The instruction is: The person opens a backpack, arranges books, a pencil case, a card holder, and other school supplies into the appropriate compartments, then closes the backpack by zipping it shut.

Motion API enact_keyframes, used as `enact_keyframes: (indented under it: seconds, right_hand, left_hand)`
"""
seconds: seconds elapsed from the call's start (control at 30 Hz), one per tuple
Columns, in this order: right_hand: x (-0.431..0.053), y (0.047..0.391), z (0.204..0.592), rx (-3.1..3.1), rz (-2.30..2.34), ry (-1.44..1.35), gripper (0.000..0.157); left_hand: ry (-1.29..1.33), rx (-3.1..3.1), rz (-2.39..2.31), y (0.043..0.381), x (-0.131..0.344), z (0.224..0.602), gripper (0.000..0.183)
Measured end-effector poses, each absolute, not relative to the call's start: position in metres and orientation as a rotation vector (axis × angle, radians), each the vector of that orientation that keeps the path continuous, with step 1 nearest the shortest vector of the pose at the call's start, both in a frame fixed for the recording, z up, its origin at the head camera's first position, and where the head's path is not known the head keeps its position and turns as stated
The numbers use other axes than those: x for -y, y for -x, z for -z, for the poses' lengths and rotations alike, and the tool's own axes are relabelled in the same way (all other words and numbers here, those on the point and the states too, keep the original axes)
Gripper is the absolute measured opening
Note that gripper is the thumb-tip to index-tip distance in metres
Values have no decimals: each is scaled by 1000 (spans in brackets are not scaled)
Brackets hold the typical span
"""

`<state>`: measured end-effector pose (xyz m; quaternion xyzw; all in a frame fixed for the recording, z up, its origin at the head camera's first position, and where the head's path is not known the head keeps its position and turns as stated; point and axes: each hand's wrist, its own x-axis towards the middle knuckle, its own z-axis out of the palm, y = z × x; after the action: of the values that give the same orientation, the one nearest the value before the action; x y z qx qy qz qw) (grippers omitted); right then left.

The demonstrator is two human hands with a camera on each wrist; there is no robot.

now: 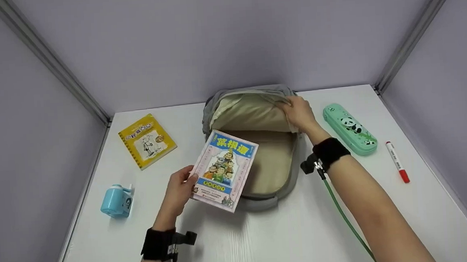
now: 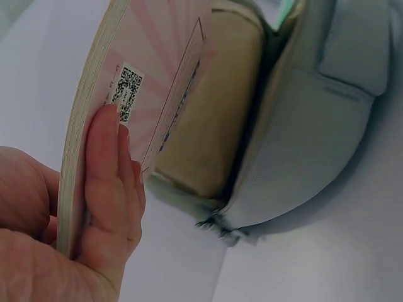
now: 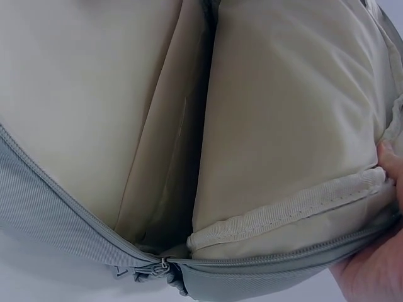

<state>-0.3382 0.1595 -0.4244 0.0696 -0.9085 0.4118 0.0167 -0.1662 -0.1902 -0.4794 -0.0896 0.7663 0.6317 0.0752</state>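
Observation:
A pink and blue book (image 1: 224,170) with cartoon figures on its cover is pinched at its lower left edge by my left hand (image 1: 181,189), thumb on the front. In the left wrist view the fingers lie flat along the back cover, beside a QR code. The book hangs tilted over the near left side of a grey backpack (image 1: 270,161), which lies unzipped on the table. My right hand (image 1: 298,113) grips the right edge of the raised flap. In the right wrist view the beige lining (image 3: 283,126) and the zipper show, with that hand at the right border.
A yellow book (image 1: 147,141) lies at the back left, with a blue pencil sharpener (image 1: 117,201) nearer the front. Right of the backpack are a green panda pencil case (image 1: 350,129) and a red-capped marker (image 1: 397,162). Grey walls enclose the white table (image 1: 305,236).

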Motion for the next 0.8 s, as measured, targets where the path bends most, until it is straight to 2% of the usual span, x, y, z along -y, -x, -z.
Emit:
enact_keyframes:
  seconds: [0.27, 0.57, 0.8]
  right_hand:
    - [-160, 340, 423, 2843, -1241, -217, 33]
    - [-163, 340, 420, 2839, -1285, -216, 35]
    - [-164, 339, 422, 2852, -1261, -233, 36]
  left_hand:
    - [277, -2153, -1953, 190, 161, 494, 37]
    - [194, -1799, -2183, 203, 129, 491, 39]
    - [335, -1661, -2266, 216, 113, 497, 41]
